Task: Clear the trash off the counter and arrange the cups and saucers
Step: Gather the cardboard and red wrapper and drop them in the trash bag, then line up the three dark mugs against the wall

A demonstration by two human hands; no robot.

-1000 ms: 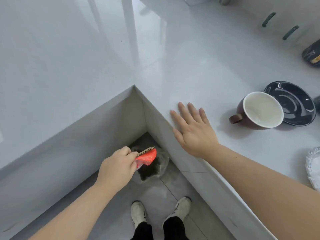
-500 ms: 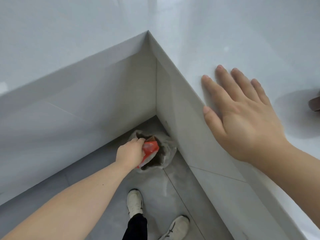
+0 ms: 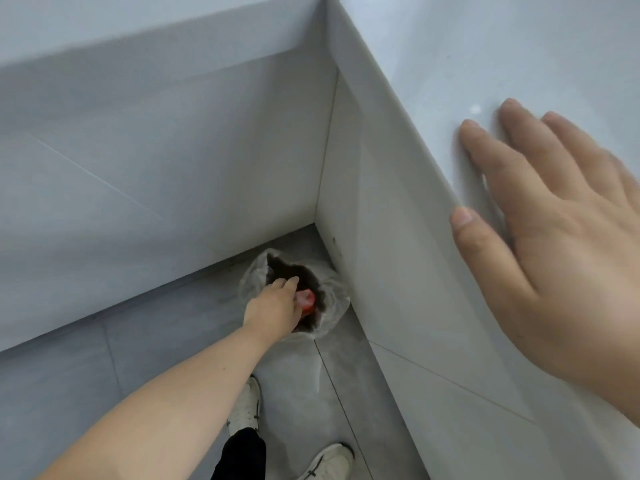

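Trash goes in: from the head view, the left hand (image 3: 273,306) pinches a red wrapper (image 3: 306,301) at the mouth of the lined bin (image 3: 332,303) in the floor corner. It looks light and crinkly, easy to hold by an edge. The right hand (image 3: 554,237) lies open and flat, holding nothing, on the counter (image 3: 519,46) by its edge; floor room is tight.

Single head cam, looks steeply down into counter (image 3: 433,46) corner, floor (image 3: 69,393) far below
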